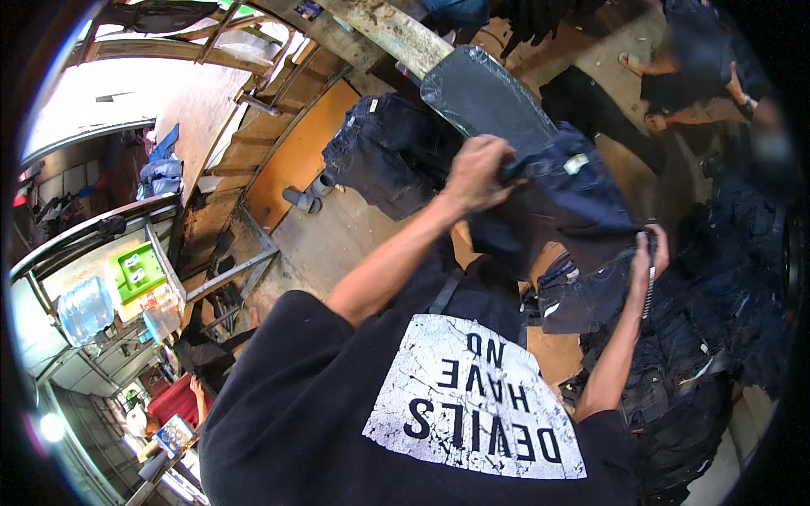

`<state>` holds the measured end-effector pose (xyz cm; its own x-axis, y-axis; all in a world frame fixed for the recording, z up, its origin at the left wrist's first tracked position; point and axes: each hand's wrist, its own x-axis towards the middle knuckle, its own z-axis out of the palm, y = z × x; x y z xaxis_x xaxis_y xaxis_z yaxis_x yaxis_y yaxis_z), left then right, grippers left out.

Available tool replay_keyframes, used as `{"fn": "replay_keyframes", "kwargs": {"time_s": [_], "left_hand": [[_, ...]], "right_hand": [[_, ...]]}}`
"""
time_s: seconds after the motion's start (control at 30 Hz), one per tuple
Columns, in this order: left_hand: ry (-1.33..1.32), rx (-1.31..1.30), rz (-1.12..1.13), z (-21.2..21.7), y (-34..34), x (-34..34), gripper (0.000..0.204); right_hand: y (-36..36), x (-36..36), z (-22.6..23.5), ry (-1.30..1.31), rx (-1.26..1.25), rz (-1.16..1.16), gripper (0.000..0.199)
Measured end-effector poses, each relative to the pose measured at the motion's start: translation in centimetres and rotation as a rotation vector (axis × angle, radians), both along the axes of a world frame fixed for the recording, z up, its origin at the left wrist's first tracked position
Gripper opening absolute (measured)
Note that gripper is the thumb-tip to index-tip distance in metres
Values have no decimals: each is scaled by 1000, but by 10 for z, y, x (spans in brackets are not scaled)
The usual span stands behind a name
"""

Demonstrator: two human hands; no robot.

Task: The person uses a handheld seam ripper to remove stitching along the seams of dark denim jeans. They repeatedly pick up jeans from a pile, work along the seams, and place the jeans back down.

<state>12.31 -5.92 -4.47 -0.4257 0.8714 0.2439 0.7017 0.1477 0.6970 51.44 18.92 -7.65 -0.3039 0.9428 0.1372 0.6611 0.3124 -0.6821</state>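
Both hands have hold of a dark pair of jeans [561,198] with a white tag near its upper edge. My left hand [479,173] is closed on the upper left of the cloth, its fingers bunched and slightly blurred. My right hand [650,257] pinches the opposite edge, lower and to the right. A striped, coil-like strip runs beside my right wrist. The jeans lie against the near end of a narrow padded board [485,93] wrapped in clear plastic. Another dark pair of jeans [380,152] lies left of the board.
Heaped dark garments [675,337] fill the right side. Folded dark jeans [582,295] lie below my hands. Grey slippers [310,196] rest on the floor. At left are a water jug [84,310] and a green tray [137,271]. Other people sit at upper right and lower left.
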Motion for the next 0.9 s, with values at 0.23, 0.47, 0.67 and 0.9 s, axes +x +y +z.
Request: {"fn": "replay_keyframes", "kwargs": {"time_s": [0.23, 0.47, 0.67, 0.9], "left_hand": [[-76, -214, 420, 21, 70, 72, 62], [160, -113, 206, 24, 50, 41, 48], [134, -73, 368, -22, 90, 39, 43], [185, -300, 299, -16, 47, -197, 55]], "right_hand": [[103, -76, 34, 99, 262, -100, 27], [-77, -167, 41, 359, 131, 581, 28], [-89, -197, 35, 208, -6, 181, 40], [-99, -284, 29, 294, 119, 679, 43]]}}
